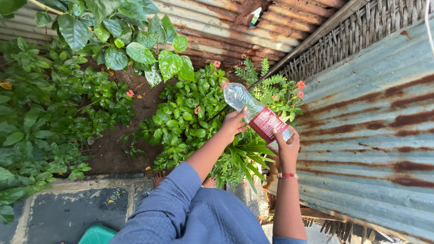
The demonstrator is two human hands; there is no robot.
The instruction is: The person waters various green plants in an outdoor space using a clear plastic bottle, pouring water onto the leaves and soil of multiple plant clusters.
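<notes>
A clear plastic bottle (253,110) with a red label is tilted, its neck pointing up-left over the green plants (190,117). My left hand (233,124) grips the bottle near its middle. My right hand (286,147) holds the bottle's base end; a red bracelet circles that wrist. Whether water is pouring out cannot be told. Both arms come out of blue sleeves at the bottom of the view.
Rusty corrugated metal sheet (370,135) stands close on the right, with woven fencing (361,31) behind. Bare soil (113,144) lies among leafy shrubs and small red flowers (300,85). A dark stone slab (68,212) and a green container (95,235) are at the lower left.
</notes>
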